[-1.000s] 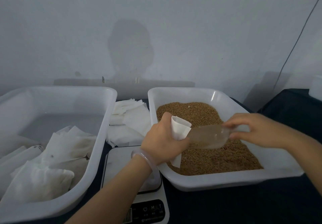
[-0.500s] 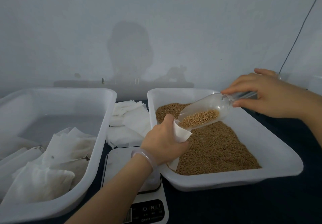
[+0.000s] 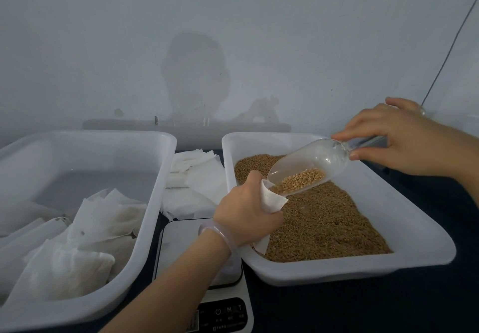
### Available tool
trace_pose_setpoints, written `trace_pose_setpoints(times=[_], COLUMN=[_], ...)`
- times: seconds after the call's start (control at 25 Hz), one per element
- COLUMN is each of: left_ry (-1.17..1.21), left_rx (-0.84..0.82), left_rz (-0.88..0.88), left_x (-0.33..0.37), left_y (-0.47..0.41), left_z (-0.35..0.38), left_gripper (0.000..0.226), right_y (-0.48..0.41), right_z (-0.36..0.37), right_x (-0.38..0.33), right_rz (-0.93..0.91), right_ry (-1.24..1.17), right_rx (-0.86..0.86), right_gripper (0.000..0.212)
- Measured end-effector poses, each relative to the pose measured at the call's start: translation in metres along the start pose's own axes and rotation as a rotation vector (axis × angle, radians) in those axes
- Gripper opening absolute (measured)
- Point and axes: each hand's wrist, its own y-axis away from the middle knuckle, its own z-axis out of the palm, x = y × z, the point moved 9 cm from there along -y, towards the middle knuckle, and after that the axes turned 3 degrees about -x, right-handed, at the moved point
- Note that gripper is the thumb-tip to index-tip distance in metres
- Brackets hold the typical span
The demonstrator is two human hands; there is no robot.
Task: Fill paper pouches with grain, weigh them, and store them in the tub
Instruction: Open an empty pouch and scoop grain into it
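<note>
My left hand grips a white paper pouch upright over the near left corner of the grain tray. Its open mouth faces up and to the right. My right hand pinches the handle of a clear plastic scoop, which tilts down to the left. Golden grain lies at the scoop's lip, touching the pouch mouth. Brown grain fills the tray. A white tub on the left holds several filled pouches.
A white digital scale sits between tub and tray, partly under my left forearm. A stack of empty paper pouches lies behind the scale. A grey wall rises close behind. A dark cloth covers the table.
My right hand lifted the scoop out of the grain, raised it and tilted it onto the pouch mouth. In the last half second grain has slid down to the lip. My left hand stayed put.
</note>
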Motion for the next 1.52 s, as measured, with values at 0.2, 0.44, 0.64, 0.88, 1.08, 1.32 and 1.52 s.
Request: trace_pose_setpoints(times=[0.2, 0.44, 0.64, 0.88, 1.08, 1.32, 1.52], left_ry=[0.007, 0.027, 0.086, 0.264, 0.485, 0.823, 0.997], left_rx=[0.002, -0.015, -0.004, -0.018, -0.066, -0.157, -0.329], left_rz=[-0.001, -0.011, -0.032, -0.013, 0.035, 0.040, 0.027], left_x=[0.001, 0.001, -0.002, -0.001, 0.008, 0.017, 0.031], left_y=[0.000, 0.002, 0.001, 0.001, 0.000, -0.012, -0.020], left_z=[-0.001, -0.001, -0.003, -0.003, -0.009, -0.017, -0.006], left_gripper=[0.038, 0.039, 0.038, 0.034, 0.024, 0.038, 0.063], right_y=[-0.001, 0.000, 0.019, 0.033, 0.032, 0.010, -0.006], right_z=[0.003, 0.015, 0.069, 0.158, 0.177, 0.126, 0.099], right_x=[0.001, 0.011, 0.039, 0.034, 0.031, 0.000, -0.076], right_rz=[-0.007, 0.011, 0.187, 0.290, 0.302, 0.222, -0.111], right_ry=[-0.006, -0.168, -0.325, -0.323, -0.245, -0.543, -1.588], right_rx=[-0.013, -0.056, -0.179, -0.434, -0.519, -0.121, -0.138], right_gripper=[0.034, 0.031, 0.029, 0.019, 0.022, 0.024, 0.031])
